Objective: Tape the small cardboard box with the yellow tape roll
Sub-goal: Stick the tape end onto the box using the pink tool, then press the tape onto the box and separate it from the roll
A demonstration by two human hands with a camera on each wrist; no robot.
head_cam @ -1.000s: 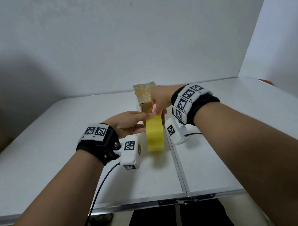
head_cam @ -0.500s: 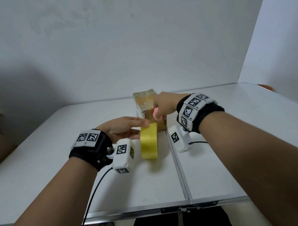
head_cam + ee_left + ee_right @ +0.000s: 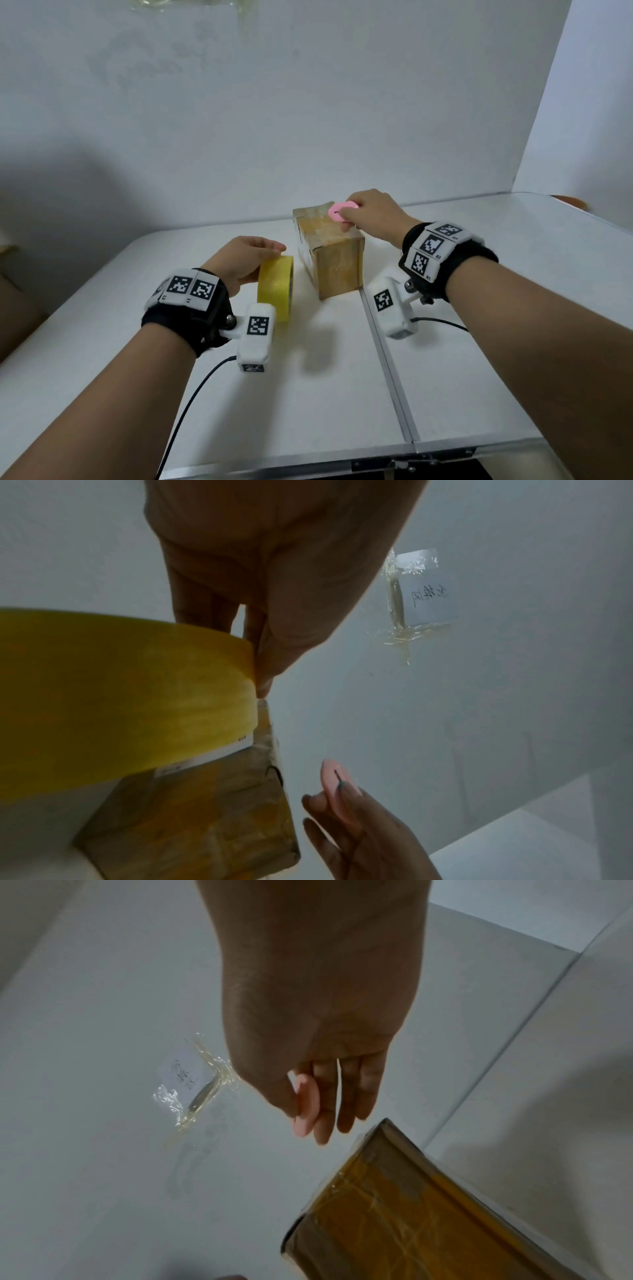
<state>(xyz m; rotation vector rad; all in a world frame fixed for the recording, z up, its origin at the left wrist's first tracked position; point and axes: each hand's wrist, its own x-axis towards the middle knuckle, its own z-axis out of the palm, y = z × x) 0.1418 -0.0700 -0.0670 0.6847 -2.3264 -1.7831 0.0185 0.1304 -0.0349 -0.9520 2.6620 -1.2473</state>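
Left hand [image 3: 244,260] grips round yellow tape roll [image 3: 276,287]; right hand [image 3: 371,216] pinches pink oval cutter [image 3: 342,209] above cardboard box [image 3: 330,255].

one cardboard box [image 3: 329,250], one yellow tape roll [image 3: 275,287], one pink cutter [image 3: 342,209], two hands, one table [image 3: 479,359]

both forearms are bare. each wrist wears a black band [image 3: 191,322] topped with white blocks printed with black square codes, a white camera housing [image 3: 257,337] screwed beneath, trailing a black cable [image 3: 191,404].
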